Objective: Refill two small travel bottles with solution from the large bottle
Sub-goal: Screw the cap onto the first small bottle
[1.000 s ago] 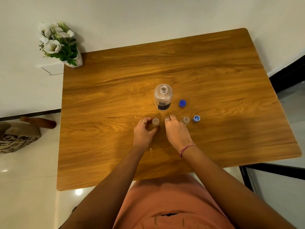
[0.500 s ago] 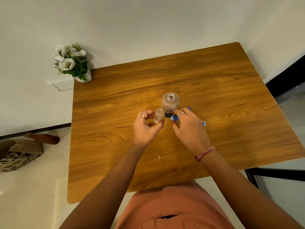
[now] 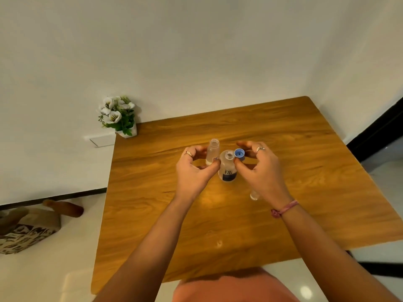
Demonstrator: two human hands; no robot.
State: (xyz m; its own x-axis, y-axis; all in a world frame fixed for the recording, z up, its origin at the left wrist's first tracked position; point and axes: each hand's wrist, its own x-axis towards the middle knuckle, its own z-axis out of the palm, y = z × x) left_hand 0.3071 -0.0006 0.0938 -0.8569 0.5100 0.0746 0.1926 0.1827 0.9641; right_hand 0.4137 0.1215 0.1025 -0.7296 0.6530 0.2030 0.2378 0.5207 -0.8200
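Since the earlier frame, both hands have lifted off the table and the view has tipped up toward the wall. Near the centre of the frame, the left hand grasps a small travel bottle, thumb and fingers curled round its lower part; the bottle is upright, uncapped and raised, with what looks like a little clear liquid at the bottom. Just to its right, the right hand pinches a blue cap between thumb and fingertips, hollow side facing the camera. Between the hands, lower down, the large bottle stands open on the wooden table, its dark label toward the viewer. A second small travel bottle stands on the table below the right wrist, mostly hidden. The held bottle looks light, thin-walled plastic, probably slippery if wet and easy to squeeze, so a gentle grip around its middle seems best; the large bottle is heavier and best taken around its body. At upper left, a pot of white flowers sits at the table's far corner, well apart. A patterned bag lies on the floor at lower left. The open large bottle, directly below the hands, could be knocked over.
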